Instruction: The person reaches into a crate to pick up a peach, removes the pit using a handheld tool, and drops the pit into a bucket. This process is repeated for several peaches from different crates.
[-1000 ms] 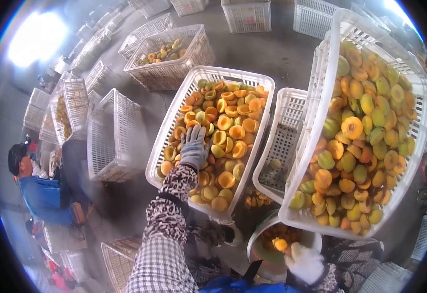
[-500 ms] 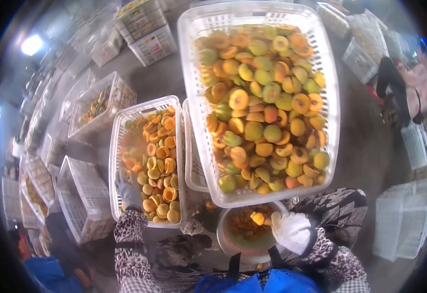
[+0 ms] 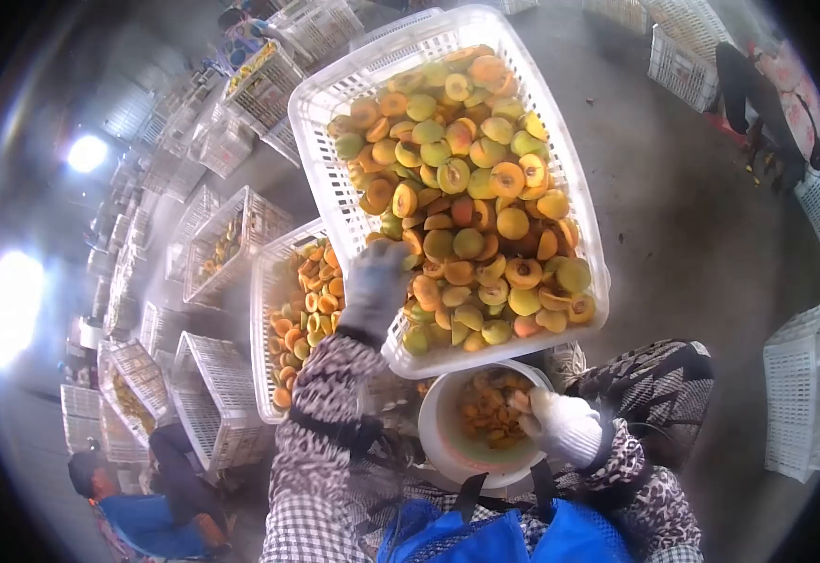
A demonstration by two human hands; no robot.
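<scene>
Left hand point(image 3: 378, 284) blurred; grip unclear

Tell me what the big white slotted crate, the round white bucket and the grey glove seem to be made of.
Big white slotted crate: probably moulded plastic with a slight sheen; its rounded rim and regular wall slots suggest this.
Round white bucket: likely plastic, smooth, judging by its even rim.
Grey glove: apparently matte fabric, as its surface looks soft; blur hides any coating.

I see the gray-gloved left hand point(image 3: 377, 281) over the side of a big white basket point(image 3: 363, 70) of cut fruit point(image 3: 471, 202). The white-gloved right hand point(image 3: 565, 427) is over a bucket point(image 3: 436, 422) with orange bits point(image 3: 487, 413) inside.
</scene>
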